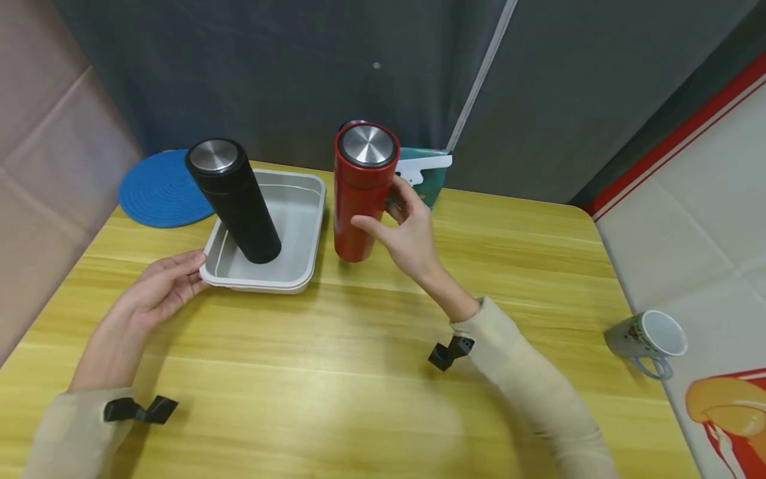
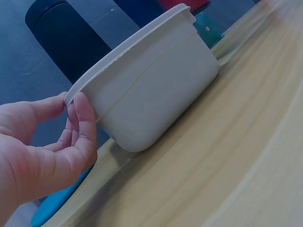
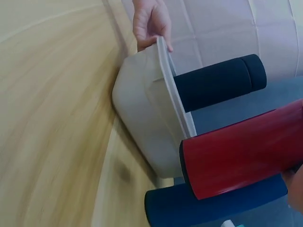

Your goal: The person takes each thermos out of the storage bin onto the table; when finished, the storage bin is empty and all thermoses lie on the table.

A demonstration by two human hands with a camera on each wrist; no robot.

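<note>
1. While the right hand (image 1: 407, 226) curls its fingers and thumb round the red flask (image 1: 362, 193), the flask stands on the worktop (image 1: 371, 372) just beside the grey tray (image 1: 299, 266), at the tray's 3 o'clock; the right wrist view suggests its base may be tilted slightly, though I cannot tell whether it is clear of the wood.
2. The left hand (image 1: 158, 286) pinches the tray's near-left corner rim between thumb and fingers, at the tray's 8 o'clock, and the left wrist view shows the grip only at the lip.
3. A black flask (image 1: 236, 199) stands upright inside the tray, tall and narrow. My judgement: a tug on the rim could rock it over, since its weight sits high.
4. The red flask is gripped at mid-height from the side; its smooth wall could slip, or its base could knock the tray's right wall, because the two are so near.
5. At 12 o'clock from the red flask a teal object (image 1: 427, 173) lies close behind, near the worktop's far edge, so there is little room that way.
6. A blue mat (image 1: 158, 189) overhangs the far-left corner at 10 o'clock.
7. Open room lies toward 6 o'clock and 4 o'clock; a mug (image 1: 649, 339) lies on its side beyond the right edge, well apart.
</note>
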